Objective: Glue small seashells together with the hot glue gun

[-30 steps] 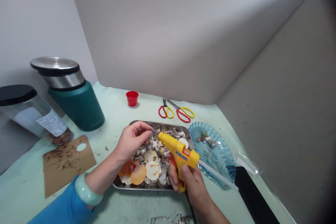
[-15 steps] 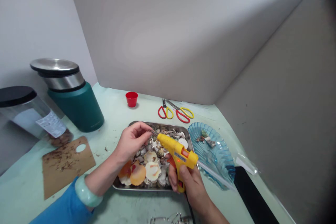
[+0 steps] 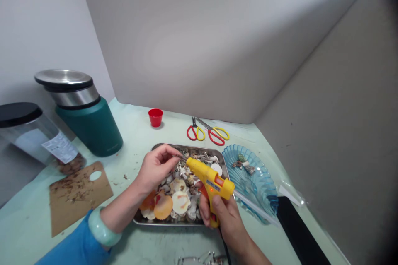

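Note:
My right hand (image 3: pixel 222 215) is wrapped round the handle of a yellow hot glue gun (image 3: pixel 209 178), its fingers at the orange trigger. A clear glue stick (image 3: pixel 256 207) juts from the gun's back end, and a small orange light glows on its side. My left hand (image 3: pixel 160 167) pinches something small and dark right at the gun's nozzle; what it is I cannot make out. Below both hands lies a metal tray (image 3: pixel 168 224) filled with seashells, among them an orange scallop shell (image 3: pixel 163 207) and a white scallop shell (image 3: pixel 180 202).
Behind the tray are a red cup (image 3: pixel 156 117) and two pairs of scissors (image 3: pixel 214 131). A blue shell-shaped dish (image 3: pixel 264 174) with small shells sits right. On the left stand a green bottle (image 3: pixel 93 128), a clear jar (image 3: pixel 34 140) and a brown board (image 3: pixel 62 215).
Almost nothing differs. Both hands keep their place, with the glue gun's nozzle still at the left fingertips.

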The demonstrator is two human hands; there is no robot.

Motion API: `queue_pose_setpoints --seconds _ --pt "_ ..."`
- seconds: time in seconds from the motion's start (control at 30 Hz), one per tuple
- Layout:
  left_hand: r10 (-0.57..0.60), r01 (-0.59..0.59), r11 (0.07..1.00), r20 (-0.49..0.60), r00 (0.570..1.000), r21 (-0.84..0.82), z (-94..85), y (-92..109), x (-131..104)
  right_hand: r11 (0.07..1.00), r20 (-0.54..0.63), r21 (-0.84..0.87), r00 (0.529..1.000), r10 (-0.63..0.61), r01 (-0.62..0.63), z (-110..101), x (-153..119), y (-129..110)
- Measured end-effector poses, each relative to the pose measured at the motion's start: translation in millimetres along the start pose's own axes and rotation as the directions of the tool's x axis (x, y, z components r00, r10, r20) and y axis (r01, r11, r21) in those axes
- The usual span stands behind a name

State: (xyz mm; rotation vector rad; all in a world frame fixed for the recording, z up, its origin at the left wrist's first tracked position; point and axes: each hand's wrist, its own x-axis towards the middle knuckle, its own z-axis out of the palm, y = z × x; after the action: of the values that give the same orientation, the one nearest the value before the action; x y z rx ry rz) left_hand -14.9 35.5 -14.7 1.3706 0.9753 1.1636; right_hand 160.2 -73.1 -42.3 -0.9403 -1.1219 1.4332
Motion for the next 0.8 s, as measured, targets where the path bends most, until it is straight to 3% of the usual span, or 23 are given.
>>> queue_pose_setpoints --seconds 0.8 --pt "-0.025 0.025 1.000 0.010 1.000 -0.001 -1.1 -1.4 1.1 1.000 0.018 0.000 1.000 0.006 -0.006 0.2 -0.5 -0.4"
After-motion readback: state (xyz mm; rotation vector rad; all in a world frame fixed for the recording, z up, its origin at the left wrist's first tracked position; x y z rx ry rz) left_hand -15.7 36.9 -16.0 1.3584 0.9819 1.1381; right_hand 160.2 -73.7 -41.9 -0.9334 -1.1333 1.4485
